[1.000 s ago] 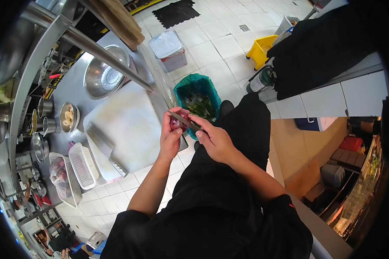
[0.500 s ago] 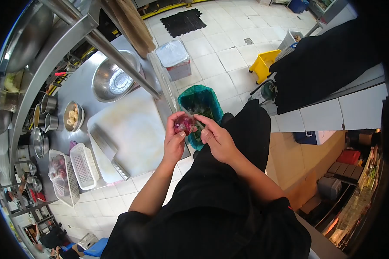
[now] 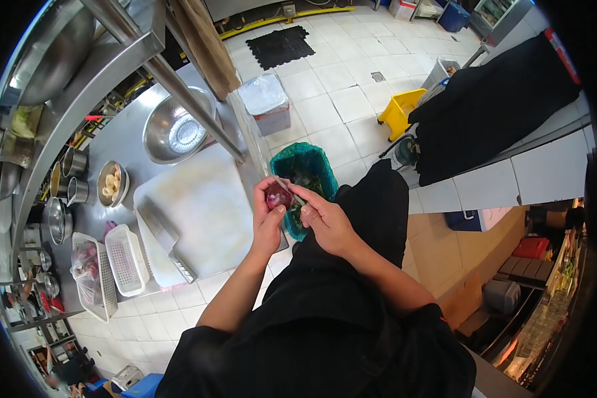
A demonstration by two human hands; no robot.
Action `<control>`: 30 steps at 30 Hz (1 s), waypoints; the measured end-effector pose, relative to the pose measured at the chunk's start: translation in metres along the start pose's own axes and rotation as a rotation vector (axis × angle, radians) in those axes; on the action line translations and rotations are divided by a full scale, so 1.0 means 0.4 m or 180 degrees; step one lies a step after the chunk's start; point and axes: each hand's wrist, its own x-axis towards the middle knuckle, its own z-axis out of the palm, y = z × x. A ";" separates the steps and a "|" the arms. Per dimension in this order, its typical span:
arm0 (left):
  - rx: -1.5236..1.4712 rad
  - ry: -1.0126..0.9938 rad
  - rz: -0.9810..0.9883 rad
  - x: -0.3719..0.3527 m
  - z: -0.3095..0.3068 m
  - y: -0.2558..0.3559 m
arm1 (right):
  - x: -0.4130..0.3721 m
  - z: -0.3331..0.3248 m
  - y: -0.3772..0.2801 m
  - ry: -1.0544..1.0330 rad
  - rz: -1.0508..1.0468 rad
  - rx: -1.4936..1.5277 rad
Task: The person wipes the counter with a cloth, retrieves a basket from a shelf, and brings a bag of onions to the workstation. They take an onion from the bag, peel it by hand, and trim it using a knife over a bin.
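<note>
My left hand is wrapped round a red onion, its purple-red side facing up between fingers and thumb. Close beside it, my right hand is closed on what looks like a small knife; only a thin, pale strip of it shows against the onion, and the handle is hidden in the palm. Both hands are over a bin lined with a green bag, with leafy scraps inside. To the left, a cleaver lies on a white cutting board.
On the steel table stand a large metal bowl, a bowl of pale peeled pieces, a white basket and another basket with bagged onions. A metal shelf post crosses above. A lidded tub and yellow bucket stand on the floor.
The onion has turned in my left hand, and the thin strip in my right hand now lies across its edge. The view has shifted slightly.
</note>
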 end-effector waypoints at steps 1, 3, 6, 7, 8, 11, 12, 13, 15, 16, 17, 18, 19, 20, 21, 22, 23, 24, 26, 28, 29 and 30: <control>0.0002 -0.0003 0.0005 0.000 0.004 0.002 | 0.001 -0.002 0.001 0.0054 -0.0009 0.0008; -0.0163 -0.0032 -0.0017 -0.001 0.013 0.009 | 0.003 -0.006 0.004 0.0109 -0.0017 0.0024; -0.0069 -0.0054 -0.0064 -0.002 0.003 0.000 | 0.000 -0.014 0.007 0.0126 0.0064 0.0109; -0.0069 -0.0053 -0.0069 -0.002 0.002 -0.001 | 0.000 -0.015 0.008 0.0168 0.0048 0.0177; -0.0086 -0.0087 -0.0095 0.000 0.001 -0.001 | 0.000 -0.016 0.009 0.0207 0.0030 0.0246; -0.0150 -0.0093 -0.0160 -0.002 0.009 0.011 | 0.000 -0.020 0.006 0.0163 0.0035 0.0199; -0.0199 -0.0071 -0.0197 -0.005 0.011 0.017 | -0.002 -0.020 -0.001 0.0152 0.0037 0.0205; -0.0195 -0.0061 -0.0195 -0.006 0.011 0.020 | -0.005 -0.022 -0.013 0.0109 0.0091 0.0110; -0.0135 0.0026 -0.0174 -0.009 0.012 0.024 | -0.005 -0.021 -0.019 0.0062 0.0142 0.0011; -0.0137 0.0028 -0.0171 -0.010 0.013 0.026 | -0.003 -0.021 -0.018 -0.0033 0.0144 -0.0034; -0.0077 0.0031 -0.0109 -0.011 0.014 0.028 | -0.001 -0.021 -0.016 -0.0125 0.0144 -0.0080; -0.0017 0.0034 -0.0044 -0.011 0.014 0.030 | -0.001 -0.016 -0.009 -0.0128 0.0140 -0.0084; -0.0018 0.0037 -0.0030 -0.013 0.011 0.029 | 0.001 -0.010 0.001 -0.0045 0.0032 -0.0029; 0.0035 0.0046 -0.0062 -0.017 0.004 0.027 | 0.003 -0.005 0.006 0.0036 -0.0073 0.0028; 0.0089 0.0049 -0.0101 -0.020 -0.002 0.025 | 0.002 -0.003 0.009 0.0032 -0.0077 0.0026; 0.0087 0.0049 -0.0095 -0.021 -0.005 0.025 | 0.002 -0.003 0.009 0.0025 0.0013 0.0129; 0.0092 0.0055 -0.0109 -0.022 -0.007 0.026 | 0.003 -0.003 0.009 0.0015 0.0103 0.0232; 0.0099 0.0063 -0.0123 -0.024 -0.010 0.027 | 0.004 0.000 0.012 0.0011 0.0099 0.0228; 0.0125 0.0003 -0.0059 -0.023 -0.017 0.026 | 0.005 0.005 0.017 -0.0040 0.0180 0.1001; 0.0149 -0.0061 0.0002 -0.023 -0.020 0.028 | 0.002 0.002 0.007 -0.0062 0.0288 0.1111; 0.0146 -0.0088 0.0039 -0.025 -0.020 0.031 | 0.001 0.000 0.000 -0.0082 0.0399 0.1226; 0.0143 -0.0115 0.0076 -0.027 -0.021 0.033 | 0.000 -0.003 -0.006 -0.0080 0.0402 0.1224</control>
